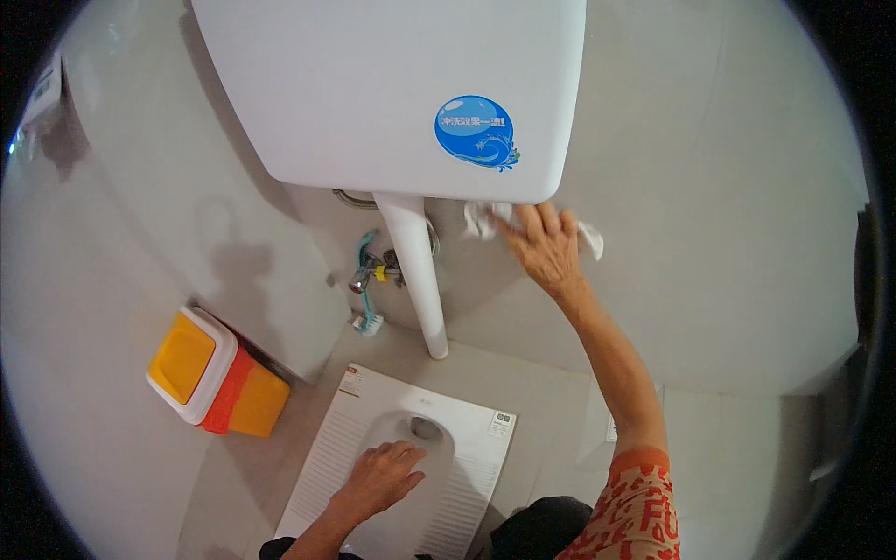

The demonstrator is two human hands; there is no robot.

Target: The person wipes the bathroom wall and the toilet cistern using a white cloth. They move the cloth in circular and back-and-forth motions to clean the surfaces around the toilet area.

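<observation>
My right hand [546, 250] reaches up to the lower right corner of a white cistern [373, 103]. Its fingers press a white cloth [590, 239] against the tiled wall, just under the cistern's bottom edge; part of the cloth sticks out on either side of the hand. Lower down, my left hand [381, 478] hangs over a white squat toilet [485, 467], fingers loosely stretched and nothing in them. A white flush pipe [415, 280] runs from the cistern down toward the floor.
An orange bin [257, 397] with a white-rimmed yellow lid stands at the left wall. Behind the pipe are a metal valve [362, 278] and a blue-handled brush [369, 322]. A round blue sticker [476, 133] is on the cistern. Dark objects [840, 401] line the right rim.
</observation>
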